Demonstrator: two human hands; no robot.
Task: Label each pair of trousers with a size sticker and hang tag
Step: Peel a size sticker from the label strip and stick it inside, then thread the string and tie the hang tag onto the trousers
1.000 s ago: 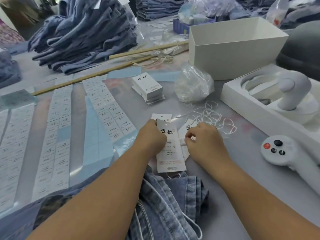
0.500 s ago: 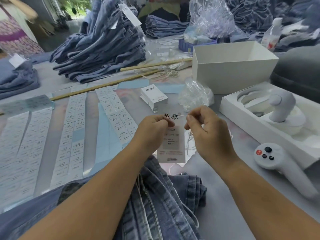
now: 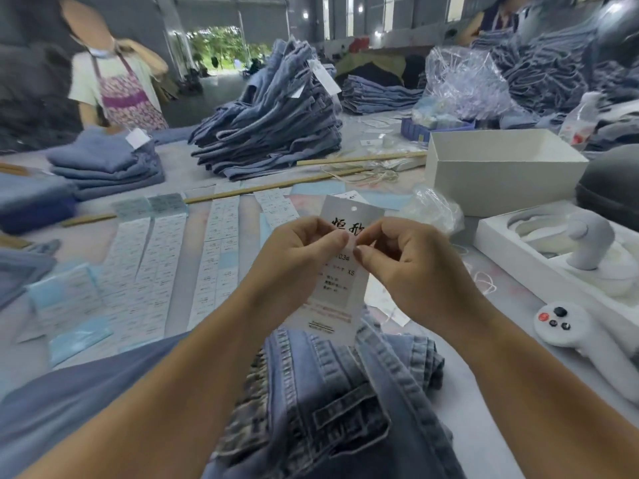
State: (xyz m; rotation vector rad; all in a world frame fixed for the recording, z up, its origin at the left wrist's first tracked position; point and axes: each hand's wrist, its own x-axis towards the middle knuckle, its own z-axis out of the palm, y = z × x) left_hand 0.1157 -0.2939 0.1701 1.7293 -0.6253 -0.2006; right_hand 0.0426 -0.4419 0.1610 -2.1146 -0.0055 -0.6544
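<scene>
A white hang tag (image 3: pixel 340 281) with black characters and a punched hole at its top stands upright in the air in front of me. My left hand (image 3: pixel 301 252) pinches its left edge. My right hand (image 3: pixel 408 262) pinches it from the right, fingertips meeting the left thumb near the printed characters. Below the tag lies a pair of blue denim trousers (image 3: pixel 332 392) at the table's near edge, waistband and belt loop facing up. Strips of size stickers (image 3: pixel 155 257) lie in rows on the table to the left. Whether a string is in my fingers is hidden.
A stack of folded jeans (image 3: pixel 273 133) sits at the back. An open white box (image 3: pixel 501 174), a white tray with a controller (image 3: pixel 584 247), another controller (image 3: pixel 567 323), loose white string loops (image 3: pixel 484 281) and wooden sticks (image 3: pixel 242 191) crowd the right and middle. A person in an apron (image 3: pixel 117 77) stands far left.
Both hands lifted the hang tag off the table and up in front of me, and they have closed together on it. The view tilted upward, showing the far room.
</scene>
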